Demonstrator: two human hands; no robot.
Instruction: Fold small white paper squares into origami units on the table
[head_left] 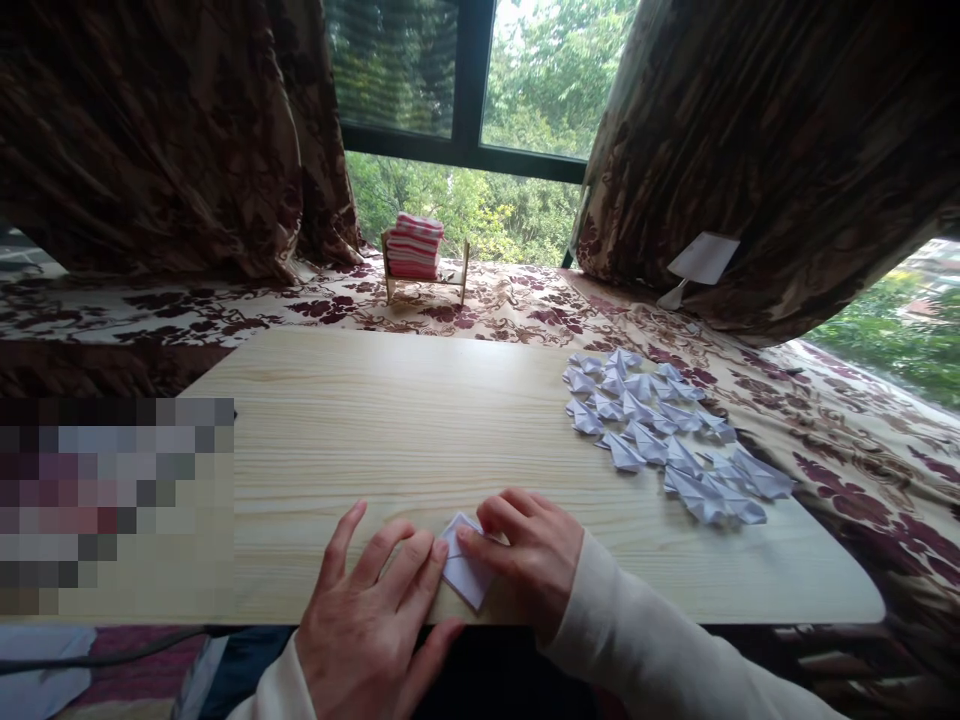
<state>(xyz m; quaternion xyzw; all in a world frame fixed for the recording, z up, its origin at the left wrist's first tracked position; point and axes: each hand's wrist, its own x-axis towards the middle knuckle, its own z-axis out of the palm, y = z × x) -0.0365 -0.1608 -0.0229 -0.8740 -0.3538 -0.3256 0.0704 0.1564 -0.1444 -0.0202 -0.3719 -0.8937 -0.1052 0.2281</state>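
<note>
A small folded piece of white paper [466, 575] lies near the front edge of the wooden table [360, 420], one corner pointing away from me. My left hand [379, 600] rests flat beside it with fingers stretched out, its fingertips touching the paper's left edge. My right hand [529, 555] has its fingers curled, pinching and pressing the paper's right side with thumb and forefinger. Part of the paper is hidden under the right fingers. Several folded white paper pieces [637, 415] sit clustered at the table's right side.
Behind the table, a patterned cloth [517, 310] covers a ledge. On it stand a small wooden rack [450, 285] with folded pink-striped cloths [414, 247] and a white lamp [703, 260]. Dark curtains [187, 130] flank the window. A blurred-out patch covers the table's left end.
</note>
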